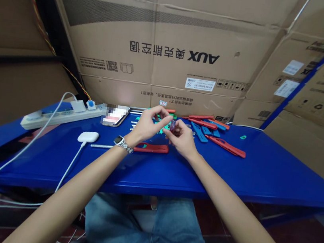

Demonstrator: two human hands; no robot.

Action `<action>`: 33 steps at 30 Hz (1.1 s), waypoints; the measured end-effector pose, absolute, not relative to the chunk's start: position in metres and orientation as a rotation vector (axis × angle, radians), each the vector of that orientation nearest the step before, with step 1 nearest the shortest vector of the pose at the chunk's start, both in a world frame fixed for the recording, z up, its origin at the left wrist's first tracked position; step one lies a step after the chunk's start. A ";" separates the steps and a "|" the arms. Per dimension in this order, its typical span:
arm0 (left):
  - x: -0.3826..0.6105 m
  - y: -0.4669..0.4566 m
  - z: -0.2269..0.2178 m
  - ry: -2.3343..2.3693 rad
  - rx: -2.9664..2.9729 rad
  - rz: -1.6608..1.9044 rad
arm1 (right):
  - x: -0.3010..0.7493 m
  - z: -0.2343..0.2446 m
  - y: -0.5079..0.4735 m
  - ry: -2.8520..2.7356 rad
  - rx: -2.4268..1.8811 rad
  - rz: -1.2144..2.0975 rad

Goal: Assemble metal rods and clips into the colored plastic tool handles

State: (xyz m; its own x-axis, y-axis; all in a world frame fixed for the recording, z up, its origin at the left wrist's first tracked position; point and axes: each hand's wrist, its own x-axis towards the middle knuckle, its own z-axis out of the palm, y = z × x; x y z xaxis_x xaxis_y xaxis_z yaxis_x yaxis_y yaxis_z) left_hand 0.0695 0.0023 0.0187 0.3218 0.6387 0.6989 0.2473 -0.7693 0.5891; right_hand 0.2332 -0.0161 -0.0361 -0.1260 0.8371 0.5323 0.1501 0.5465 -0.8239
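Both of my hands meet above the middle of the blue table. Between the thumb and fingers of my right hand [182, 138] is a small, dark purple, see-through piece [173, 126]. My left hand [151, 124] has its fingers curled, with the thumb tip right at the top of that piece; whatever its fingertips pinch is hidden. Small green parts [164, 128] and thin metal tubes lie under and behind the hands. Just in front lies a red long-handled lighter casing [153, 148] with a metal tube [101, 146] pointing left.
Red and blue lighter casings [227, 147] are piled to the right, with a green part [243, 137] farther over. At left are a phone [116, 116], a white earbud case [88, 137] on a cable, and a power strip [60, 117]. Cardboard [169, 70] walls the back.
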 end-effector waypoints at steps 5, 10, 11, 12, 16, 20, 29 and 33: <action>0.085 0.009 0.021 0.678 2.116 1.462 | 0.233 -0.038 -0.014 -1.579 -0.854 0.760; 0.085 0.012 0.007 0.660 2.040 1.440 | 0.231 -0.037 -0.016 -1.573 -0.856 0.779; 0.084 0.012 0.005 0.662 2.031 1.434 | 0.230 -0.036 -0.016 -1.573 -0.856 0.779; 0.084 0.011 0.004 0.662 2.024 1.432 | 0.230 -0.036 -0.016 -1.574 -0.856 0.778; 0.087 0.009 0.005 0.649 2.002 1.444 | 0.230 -0.038 -0.015 -1.587 -0.845 0.763; 0.089 0.007 0.007 0.650 2.011 1.451 | 0.228 -0.039 -0.015 -1.601 -0.871 0.736; 0.077 0.011 0.003 0.550 2.057 1.346 | 0.238 -0.025 -0.019 -1.745 -0.825 0.717; 0.076 0.008 0.006 0.565 2.103 1.325 | 0.239 -0.021 -0.020 -1.722 -0.840 0.715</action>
